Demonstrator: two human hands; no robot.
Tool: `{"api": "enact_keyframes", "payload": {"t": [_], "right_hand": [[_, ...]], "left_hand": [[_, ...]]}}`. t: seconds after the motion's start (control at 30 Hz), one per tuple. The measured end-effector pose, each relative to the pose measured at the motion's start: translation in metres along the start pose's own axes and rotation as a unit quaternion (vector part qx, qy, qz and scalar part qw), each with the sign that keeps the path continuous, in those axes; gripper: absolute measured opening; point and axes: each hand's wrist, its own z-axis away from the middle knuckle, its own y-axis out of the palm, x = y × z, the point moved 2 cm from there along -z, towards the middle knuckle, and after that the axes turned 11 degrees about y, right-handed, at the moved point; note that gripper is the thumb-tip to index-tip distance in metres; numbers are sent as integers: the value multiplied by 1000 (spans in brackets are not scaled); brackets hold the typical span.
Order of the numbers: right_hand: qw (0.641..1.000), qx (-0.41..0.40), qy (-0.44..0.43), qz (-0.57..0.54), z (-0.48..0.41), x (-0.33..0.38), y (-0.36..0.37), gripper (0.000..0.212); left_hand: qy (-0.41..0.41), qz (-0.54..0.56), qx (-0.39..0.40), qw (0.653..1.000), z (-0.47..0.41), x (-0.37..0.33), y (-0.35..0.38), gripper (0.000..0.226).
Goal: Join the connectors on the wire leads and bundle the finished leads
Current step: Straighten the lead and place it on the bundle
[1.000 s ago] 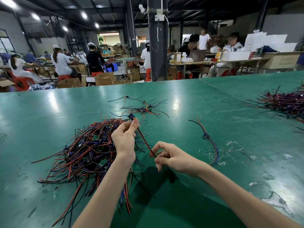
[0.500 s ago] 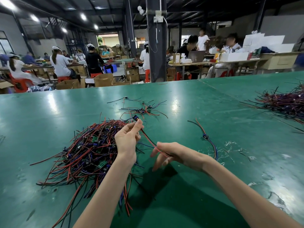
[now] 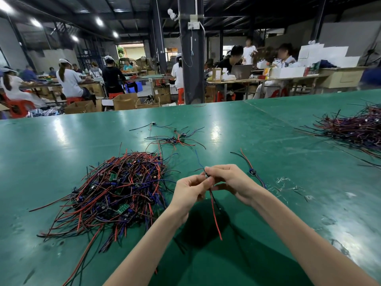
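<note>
**Item in hand:** one lead, centre of frame. Our left hand [image 3: 189, 190] and right hand [image 3: 228, 180] meet fingertip to fingertip, both pinching a small dark connector [image 3: 207, 175]. Its red wire [image 3: 215, 215] hangs toward lower centre. We cannot tell whether the halves are seated, because the fingers cover the joint.

**Step, as we judge it:** mating the connector. To do it well, we grip the connector bodies rather than the wires, line the halves up straight, press until fully home, then tug lightly to check.

**Stock on the tabletop [image 3: 61, 141]:**
- Large tangled pile [image 3: 115, 186], left of centre.
- Small cluster [image 3: 175, 139], upper centre.
- Single lead [image 3: 252, 172], just right of the hands.
- Second pile [image 3: 354, 129], right edge.

**Bundling:** not yet begun, by our reading.
</note>
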Motion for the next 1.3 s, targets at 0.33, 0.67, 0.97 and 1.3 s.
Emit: {"api": "enact_keyframes", "payload": {"t": [0.33, 0.67, 0.97, 1.3], "right_hand": [[978, -197, -23, -63, -13, 7, -78, 18], [858, -419, 116, 272, -24, -33, -136, 16], [848, -408, 107, 320, -22, -31, -129, 41], [867, -332, 97, 358, -19, -26, -121, 41]], "left_hand": [[-71, -12, 94, 993, 8, 9, 8, 10], [-64, -25, 80, 994, 9, 9, 9, 13], [-61, -42, 86, 994, 10, 7, 10, 13], [-64, -57, 92, 992, 10, 7, 10, 14]]}}
